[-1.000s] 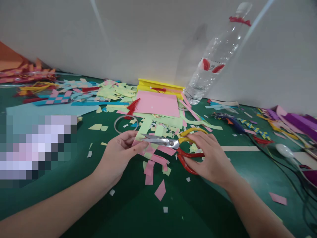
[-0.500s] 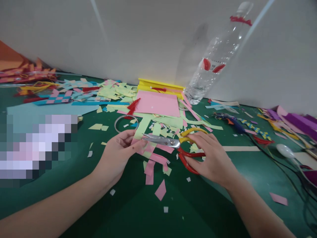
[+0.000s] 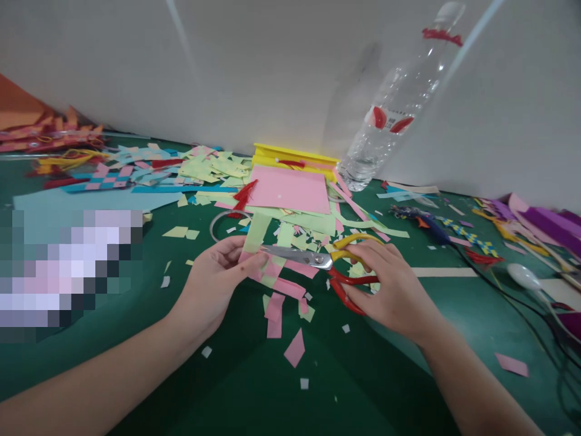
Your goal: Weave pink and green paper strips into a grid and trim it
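Note:
My left hand pinches a piece of woven paper strips in pink and pale green between thumb and fingers. One green strip stands up from its top edge. In my right hand is a pair of scissors with one yellow handle and one red handle. Its blades point left, their tips at the green strip beside my left thumb; whether they touch it I cannot tell. Behind my left fingers lies a clear ring of tape, partly hidden.
Paper scraps litter the green table. A pink paper sheet and a red tassel lie beyond my hands. A plastic bottle leans by the wall. To the right are a black cable and a white spoon.
The scissors have shifted slightly right, and their blades look closer together. The green strip has tilted a little to the left in my left hand. Everything else stays put.

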`<state>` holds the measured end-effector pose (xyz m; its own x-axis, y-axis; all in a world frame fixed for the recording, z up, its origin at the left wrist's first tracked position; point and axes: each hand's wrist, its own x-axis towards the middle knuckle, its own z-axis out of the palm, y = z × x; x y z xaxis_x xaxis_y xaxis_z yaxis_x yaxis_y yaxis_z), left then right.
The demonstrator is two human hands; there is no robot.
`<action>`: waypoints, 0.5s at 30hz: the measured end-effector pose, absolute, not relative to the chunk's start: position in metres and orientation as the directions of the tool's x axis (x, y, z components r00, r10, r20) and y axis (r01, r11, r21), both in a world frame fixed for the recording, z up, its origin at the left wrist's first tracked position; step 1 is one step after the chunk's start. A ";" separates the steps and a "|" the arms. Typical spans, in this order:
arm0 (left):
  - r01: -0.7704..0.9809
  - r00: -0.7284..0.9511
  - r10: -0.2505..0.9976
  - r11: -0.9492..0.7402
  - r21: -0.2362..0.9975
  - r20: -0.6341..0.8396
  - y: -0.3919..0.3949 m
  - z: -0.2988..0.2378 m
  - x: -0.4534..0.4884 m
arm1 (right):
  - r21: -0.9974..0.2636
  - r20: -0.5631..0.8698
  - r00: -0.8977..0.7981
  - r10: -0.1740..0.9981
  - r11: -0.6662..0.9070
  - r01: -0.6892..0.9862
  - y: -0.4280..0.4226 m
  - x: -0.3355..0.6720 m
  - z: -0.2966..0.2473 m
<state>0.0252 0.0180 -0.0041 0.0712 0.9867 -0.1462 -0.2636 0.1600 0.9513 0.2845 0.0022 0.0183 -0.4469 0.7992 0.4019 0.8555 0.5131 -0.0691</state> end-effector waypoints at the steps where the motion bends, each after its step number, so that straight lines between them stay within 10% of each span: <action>1: -0.263 0.063 0.987 0.162 0.951 -0.150 0.018 -0.004 0.025 | -0.070 0.403 -0.443 0.801 0.509 0.858 0.002 0.285 0.019; 15: -0.208 0.021 0.989 0.150 0.967 -0.149 0.019 0.001 0.023 | -0.080 0.366 -0.448 0.816 0.507 0.858 0.002 0.287 0.022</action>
